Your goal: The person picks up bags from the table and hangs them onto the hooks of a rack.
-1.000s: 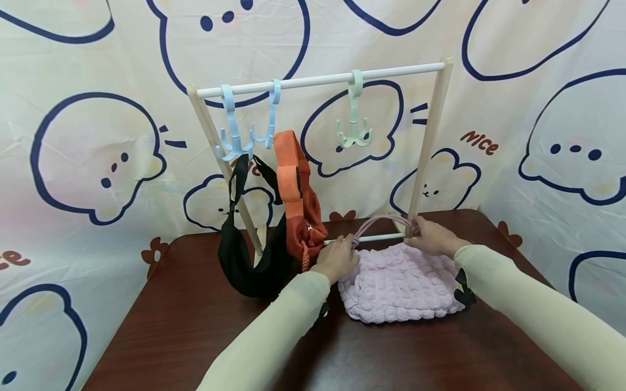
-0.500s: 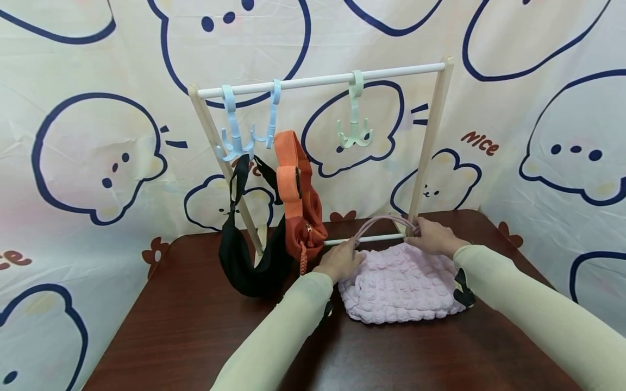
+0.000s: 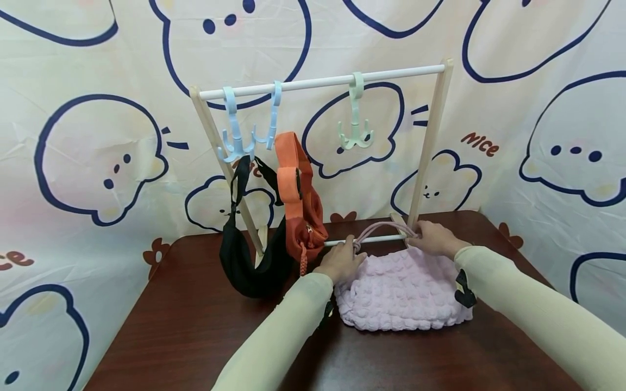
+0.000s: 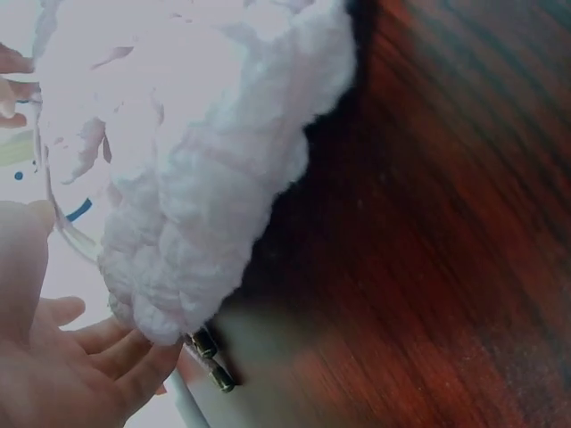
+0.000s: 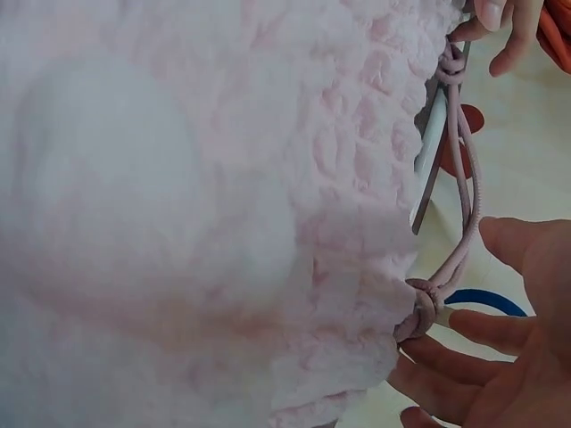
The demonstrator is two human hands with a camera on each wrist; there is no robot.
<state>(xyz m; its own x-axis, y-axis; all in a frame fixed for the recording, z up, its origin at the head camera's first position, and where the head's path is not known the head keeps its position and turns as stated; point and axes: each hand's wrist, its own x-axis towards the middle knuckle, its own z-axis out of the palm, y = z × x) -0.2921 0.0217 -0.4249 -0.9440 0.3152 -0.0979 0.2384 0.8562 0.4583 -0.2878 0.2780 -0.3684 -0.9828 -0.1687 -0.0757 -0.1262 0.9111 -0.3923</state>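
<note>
A puffy pink bag (image 3: 403, 290) (image 4: 192, 196) (image 5: 348, 178) rests on the table, its cord handle (image 3: 383, 224) (image 5: 464, 178) arching at the back edge. My left hand (image 3: 339, 262) (image 4: 89, 366) is at the bag's left back corner beside the knot, fingertips touching the underside of that corner. At the right back corner, my right hand (image 3: 434, 239) (image 5: 508, 330) touches the bag by the other knot, its thumb standing apart from the fingers. Neither hand is seen curled round the cord.
Behind the bag stands a rack with a white top bar (image 3: 318, 83), two blue hooks (image 3: 236, 141) and a green hook (image 3: 355, 130). A black bag (image 3: 254, 271) and an orange bag (image 3: 295, 201) hang at its left, near my left hand. Brown table (image 3: 195, 336) lies in front.
The pink bag has shifted slightly toward the front and its handle has dropped a little. My left hand has moved slightly to the right; my right hand has stayed nearly in place.
</note>
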